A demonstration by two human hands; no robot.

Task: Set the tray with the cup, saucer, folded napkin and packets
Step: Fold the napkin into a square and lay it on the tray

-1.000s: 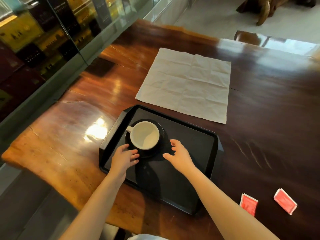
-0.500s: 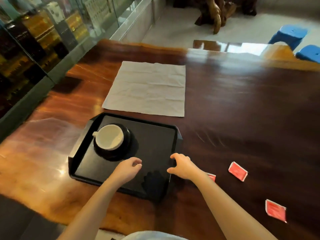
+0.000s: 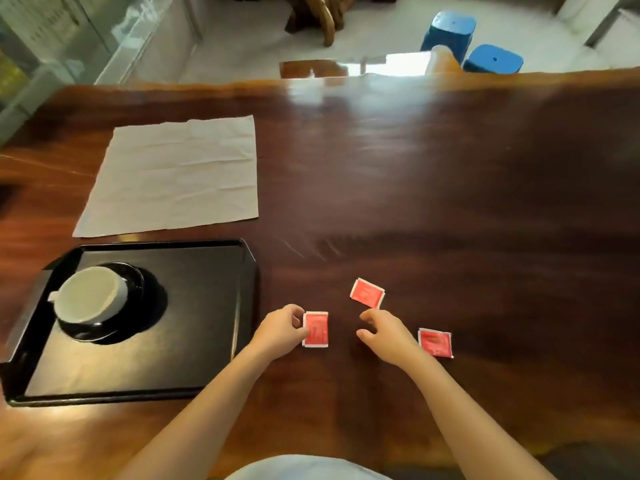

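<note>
A black tray (image 3: 194, 341) lies at the left of the wooden table. On its left part a white cup (image 3: 88, 294) sits on a black saucer (image 3: 136, 277). Beyond the tray an unfolded white napkin (image 3: 173, 174) lies flat. Three red packets lie right of the tray. My left hand (image 3: 280, 329) pinches the left edge of the nearest packet (image 3: 317, 329), which still rests on the table. My right hand (image 3: 386, 336) hovers with curled, parted fingers between the far packet (image 3: 367, 293) and the right packet (image 3: 435, 342), holding nothing.
The dark wooden table (image 3: 450, 202) stretches far to the right and back. Two blue stools (image 3: 450, 31) stand on the floor behind its far edge. A glass display case (image 3: 31, 36) runs along the left side.
Both hands left the tray and moved right to the packets. My left hand took hold of the nearest packet's edge. The view swung right, so the tray now sits at the left.
</note>
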